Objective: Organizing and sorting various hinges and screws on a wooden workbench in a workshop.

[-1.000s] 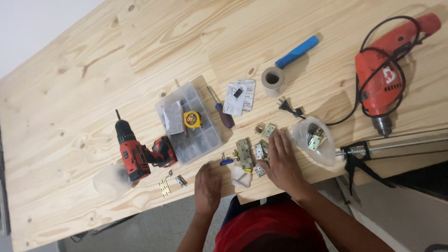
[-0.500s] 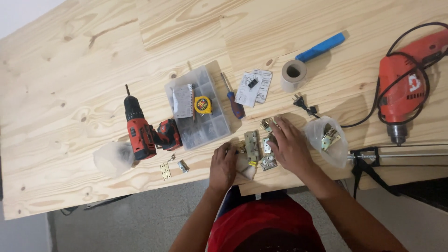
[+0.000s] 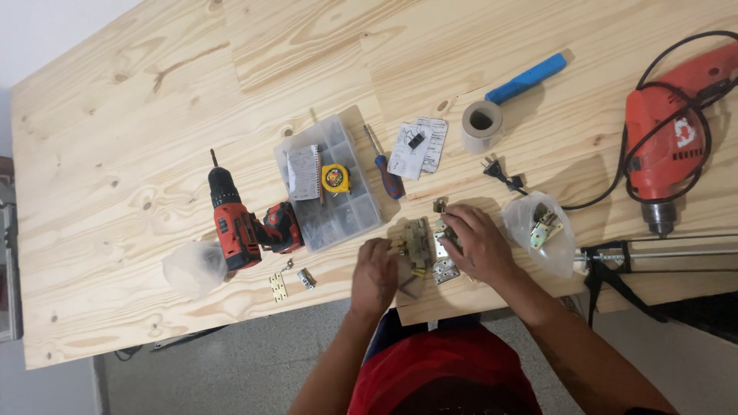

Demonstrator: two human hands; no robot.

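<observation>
**Ana:** What are the hands busy with?

**Ben:** A little heap of shiny metal door hinges (image 3: 429, 247) near the front edge of the pale wooden table (image 3: 154, 100). The right hand (image 3: 478, 244) lies flat on top of the heap, fingers (image 3: 453, 224) spread and bent down over the hinges. I cannot tell if it grips one or just covers them.

**Ana:** And the left hand?

**Ben:** The left hand (image 3: 377, 275) rests just beside the heap, fingers curled down, touching the edge of it. A second ago that hand was lower, near the table edge and away from the hinges. Now it has come up to meet them, so both hands are on the heap together.

**Ana:** What is around them?

**Ben:** Just to the right is a clear plastic bag with more hinges inside (image 3: 543, 230). On the left lie two small loose hinges (image 3: 290, 283), apart from the heap. Behind the heap is a clear plastic box of small parts (image 3: 332, 192) with a yellow tape measure (image 3: 334, 178) on it, and a screwdriver with a red and blue handle (image 3: 384, 166). A red cordless drill (image 3: 244, 223) sits beside the box. Far right is a big red drill with a black cord (image 3: 667, 146).
</observation>
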